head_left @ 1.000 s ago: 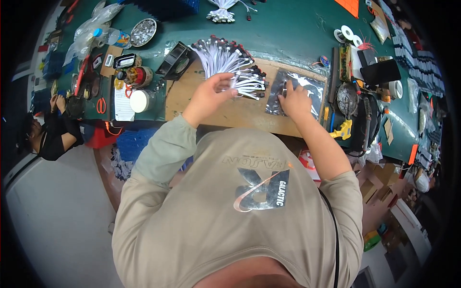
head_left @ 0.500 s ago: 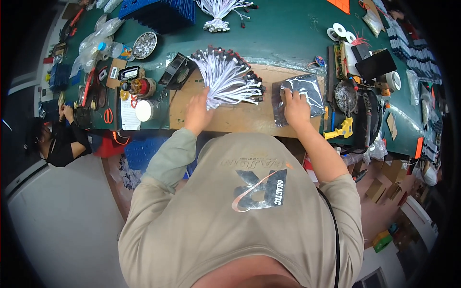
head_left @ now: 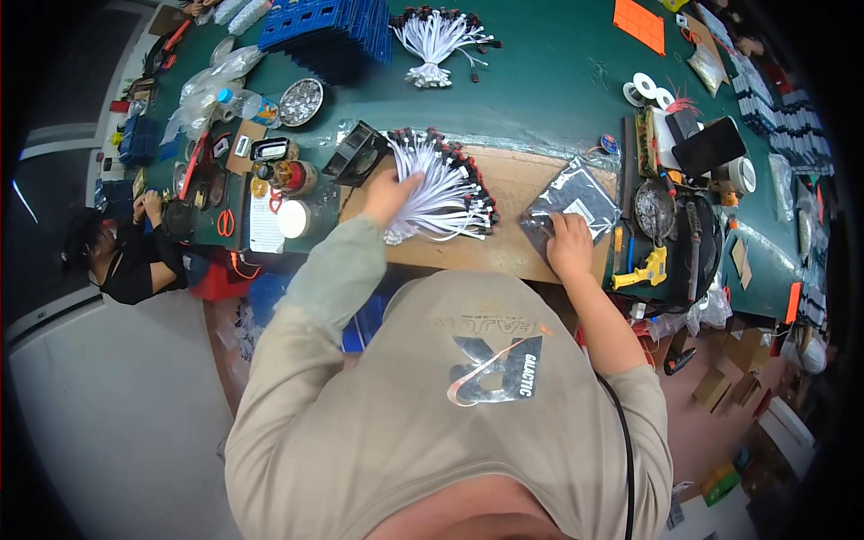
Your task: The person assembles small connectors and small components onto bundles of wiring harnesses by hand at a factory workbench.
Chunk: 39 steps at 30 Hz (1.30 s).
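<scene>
On a brown board (head_left: pixel 515 169) lies a fanned bundle of white cables (head_left: pixel 432 202) with dark and red connectors along its far and right ends. My left hand (head_left: pixel 390 196) is closed on the bundle's left side, its fingertips partly hidden among the cables. To the right, a dark, shiny plastic bag (head_left: pixel 569 191) with a white label lies turned at an angle on the board. My right hand (head_left: pixel 571 247) holds the bag's near edge, fingers bent over the top. A black fan-like square part (head_left: pixel 356 155) stands just left of the cables.
Further back are a second cable bundle (head_left: pixel 430 74), blue racks (head_left: pixel 328 36) and an orange sheet (head_left: pixel 640 27). Jars, a white lid (head_left: pixel 293 219) and a metal dish (head_left: pixel 301 103) stand left. A yellow glue gun (head_left: pixel 643 270) lies right. Another person (head_left: pixel 135 261) sits at far left.
My left hand has moved farther up along the cables. The bag has turned, showing its label, and my right hand has slid to its near edge. The whole view has shifted slightly.
</scene>
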Available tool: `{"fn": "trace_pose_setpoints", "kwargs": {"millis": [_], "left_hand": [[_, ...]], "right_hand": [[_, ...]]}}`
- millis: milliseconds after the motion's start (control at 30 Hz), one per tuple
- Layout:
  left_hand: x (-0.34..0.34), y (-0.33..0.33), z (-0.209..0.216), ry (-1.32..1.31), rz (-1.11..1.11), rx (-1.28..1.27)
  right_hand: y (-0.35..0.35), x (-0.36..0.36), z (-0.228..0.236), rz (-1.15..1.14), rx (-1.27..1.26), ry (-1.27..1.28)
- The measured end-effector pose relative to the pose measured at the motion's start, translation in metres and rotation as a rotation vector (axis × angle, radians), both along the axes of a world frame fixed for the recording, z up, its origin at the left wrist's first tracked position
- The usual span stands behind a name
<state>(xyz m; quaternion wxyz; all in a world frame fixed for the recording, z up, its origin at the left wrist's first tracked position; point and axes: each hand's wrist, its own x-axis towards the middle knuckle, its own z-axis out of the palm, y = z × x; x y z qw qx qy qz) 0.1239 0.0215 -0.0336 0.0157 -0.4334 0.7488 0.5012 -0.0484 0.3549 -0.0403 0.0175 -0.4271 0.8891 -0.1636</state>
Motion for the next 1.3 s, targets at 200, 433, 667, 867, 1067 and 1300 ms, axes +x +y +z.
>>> {"fn": "trace_pose_setpoints", "kwargs": {"millis": [200, 433, 667, 867, 1067, 1300], "left_hand": [[-0.047, -0.009, -0.017, 0.245, 0.107, 0.255], [-0.041, 0.01, 0.033, 0.081, -0.761, -0.094], [-0.044, 0.023, 0.052, -0.159, -1.022, -0.17], [-0.041, 0.04, 0.017, -0.118, -1.007, -0.28], [-0.02, 0.034, 0.005, 0.175, -0.39, -0.118], [-0.032, 0.057, 0.014, 0.216, -0.152, -0.276]], "right_hand": [[0.005, 0.004, -0.001, -0.026, -0.004, -0.036], [0.01, -0.001, -0.01, -0.074, -0.097, -0.034], [0.002, -0.004, -0.002, -0.073, -0.099, -0.076], [-0.005, -0.001, 0.01, -0.068, -0.122, -0.034], [0.003, 0.03, -0.002, 0.052, -0.031, -0.086], [0.006, 0.041, -0.004, -0.216, 0.238, -0.303]]}}
